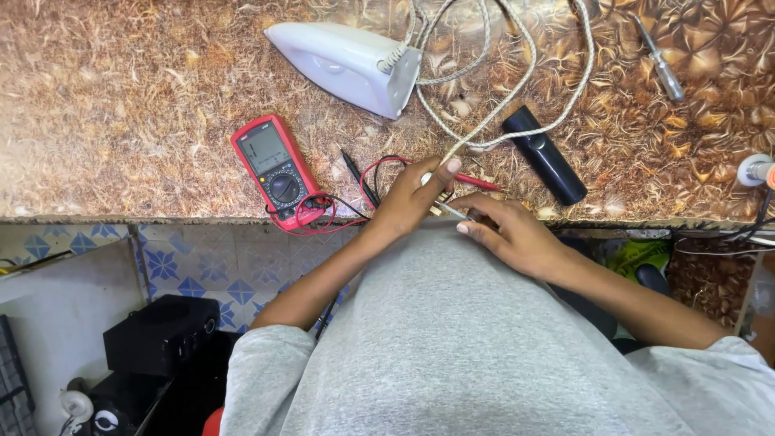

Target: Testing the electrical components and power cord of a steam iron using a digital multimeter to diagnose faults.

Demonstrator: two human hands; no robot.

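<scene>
My left hand (412, 198) is closed around the end of a braided beige cord (517, 89) at the counter's front edge. That cord loops back to a white clothes iron (343, 64) lying on the counter. My right hand (513, 234) pinches a thin metal-tipped tool (454, 212) whose tip meets the cord end by my left fingers. A red probe (476, 183) lies just behind both hands. A red multimeter (277, 168) with red and black leads sits left of my left hand.
A black cylindrical handle (546, 155) lies right of the hands. A screwdriver (660, 60) rests at the far right, a white-tipped tool (755, 169) at the right edge. Below the brown patterned counter (121, 105) are blue tiles and a black box (161, 333).
</scene>
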